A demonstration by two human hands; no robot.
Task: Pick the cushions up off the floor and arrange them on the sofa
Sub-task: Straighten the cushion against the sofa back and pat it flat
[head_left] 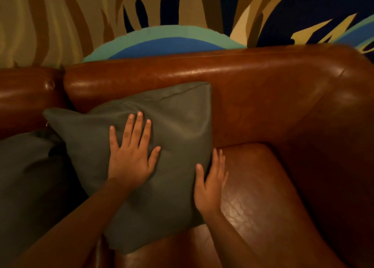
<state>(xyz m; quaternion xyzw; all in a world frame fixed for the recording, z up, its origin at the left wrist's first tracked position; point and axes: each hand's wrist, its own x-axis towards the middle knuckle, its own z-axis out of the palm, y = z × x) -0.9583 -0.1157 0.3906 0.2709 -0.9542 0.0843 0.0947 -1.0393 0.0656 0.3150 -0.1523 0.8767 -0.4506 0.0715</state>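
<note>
The grey cushion (172, 126) leans against the sofa (263, 97) backrest, overlapping a second cushion (30, 176) on its left; to seat it well, press the face back evenly and nudge the right edge square. The left hand (131, 156) lies flat on the face, fingers spread; the right hand (210, 184) lies straight-fingered along the right edge, perhaps tucked slightly behind it; neither of the hands grips.

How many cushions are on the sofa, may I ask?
2: one cushion against the backrest, touched by left hand and right hand; another cushion far left, cropped. More may be hidden.
</note>
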